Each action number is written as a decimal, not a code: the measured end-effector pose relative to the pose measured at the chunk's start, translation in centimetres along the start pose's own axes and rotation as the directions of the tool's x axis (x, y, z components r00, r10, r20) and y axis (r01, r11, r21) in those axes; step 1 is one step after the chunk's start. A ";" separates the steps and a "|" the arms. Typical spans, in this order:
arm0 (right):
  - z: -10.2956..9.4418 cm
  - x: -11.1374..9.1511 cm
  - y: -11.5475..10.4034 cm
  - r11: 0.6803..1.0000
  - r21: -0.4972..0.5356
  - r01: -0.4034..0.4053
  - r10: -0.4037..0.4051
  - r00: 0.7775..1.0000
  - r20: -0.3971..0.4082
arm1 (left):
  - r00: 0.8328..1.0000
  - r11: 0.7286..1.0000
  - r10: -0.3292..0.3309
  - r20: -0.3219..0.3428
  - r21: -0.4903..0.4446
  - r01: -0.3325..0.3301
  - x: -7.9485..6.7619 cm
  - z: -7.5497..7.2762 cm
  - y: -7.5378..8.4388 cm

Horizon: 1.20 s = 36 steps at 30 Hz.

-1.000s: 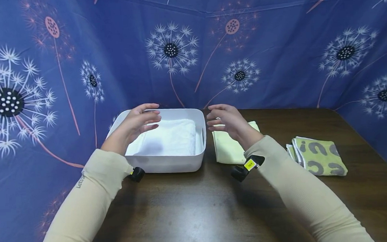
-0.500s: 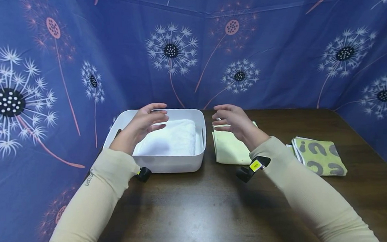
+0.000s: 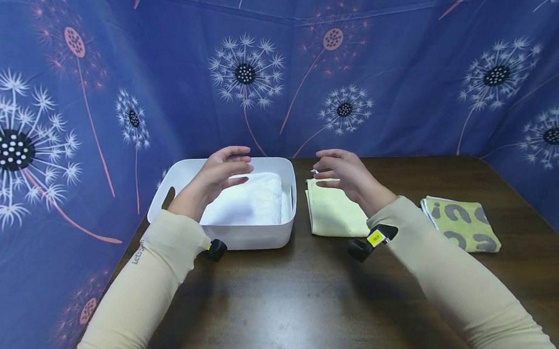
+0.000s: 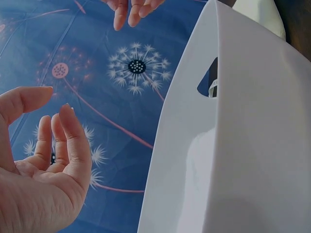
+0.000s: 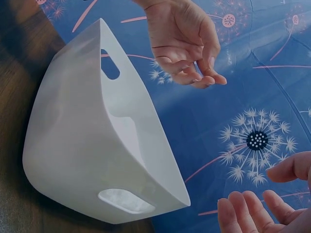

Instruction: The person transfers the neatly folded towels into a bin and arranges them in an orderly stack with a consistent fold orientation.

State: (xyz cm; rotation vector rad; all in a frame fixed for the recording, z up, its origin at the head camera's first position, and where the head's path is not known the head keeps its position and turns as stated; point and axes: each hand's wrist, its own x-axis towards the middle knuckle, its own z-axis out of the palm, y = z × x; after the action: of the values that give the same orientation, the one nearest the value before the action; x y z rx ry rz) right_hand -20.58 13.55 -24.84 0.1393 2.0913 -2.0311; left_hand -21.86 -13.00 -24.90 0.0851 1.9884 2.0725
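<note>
A white plastic bin point(image 3: 283, 231) with cut-out handles stands on the dark wooden table, a folded white towel point(image 3: 252, 200) inside it. My left hand point(image 3: 218, 173) hovers over the bin, fingers relaxed and holding nothing. To the right of the bin lies a folded pale yellow cloth point(image 3: 333, 214). My right hand point(image 3: 342, 173) floats above that cloth's far end, also empty with loosely bent fingers. The left wrist view shows the bin wall point(image 4: 243, 145) and the left hand point(image 4: 48, 160); the right wrist view shows the bin point(image 5: 92, 145) with both hands beyond it.
A folded green cloth with grey markings point(image 3: 460, 226) lies at the right of the table point(image 3: 293, 303). Blue fabric printed with dandelions point(image 3: 350, 72) hangs close behind and along both sides. Small black wrist devices sit under both sleeves.
Both hands have drifted slightly to the right, staying raised and empty. The bin and the cloths have not moved.
</note>
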 end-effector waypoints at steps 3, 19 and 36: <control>-0.3 -0.1 0.0 1.000 0.003 0.007 -0.007 1.000 0.000 | 1.000 1.000 0.004 0.010 0.002 -0.004 0.1 0.5 0.1; -1.2 -0.4 -0.3 1.000 -0.004 0.013 -0.013 1.000 -0.014 | 1.000 1.000 0.009 0.026 0.007 -0.009 0.7 2.0 0.0; -2.8 -0.9 -0.8 0.999 -0.043 0.022 -0.024 0.999 -0.025 | 0.998 1.000 0.018 0.060 0.001 -0.018 1.0 3.9 0.2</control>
State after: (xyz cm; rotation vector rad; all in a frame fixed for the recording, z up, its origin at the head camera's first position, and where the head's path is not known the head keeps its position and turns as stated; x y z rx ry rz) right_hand -20.16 16.38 -23.79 0.1359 2.1596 -2.0068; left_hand -21.92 -8.95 -24.64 0.1635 1.9616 2.0540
